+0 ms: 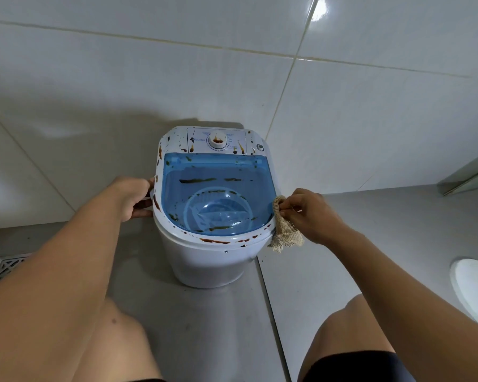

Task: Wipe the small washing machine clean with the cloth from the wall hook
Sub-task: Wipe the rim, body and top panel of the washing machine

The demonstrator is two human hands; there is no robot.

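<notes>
A small white washing machine [204, 260] with a clear blue lid [218, 188] stands on the grey floor against the tiled wall. Brown streaks and spots cover its rim, lid and control panel with a round dial [217, 141]. My left hand [133, 198] grips the machine's left side handle. My right hand [312, 213] holds a beige woven cloth [284, 230] bunched against the machine's right rim. The cloth's frayed end hangs down beside the body.
A metal floor drain [7, 267] lies at the left. A white shoe [475, 290] sits at the right edge. A glass panel edge [469, 175] stands at the far right. My bare knees fill the bottom of the view.
</notes>
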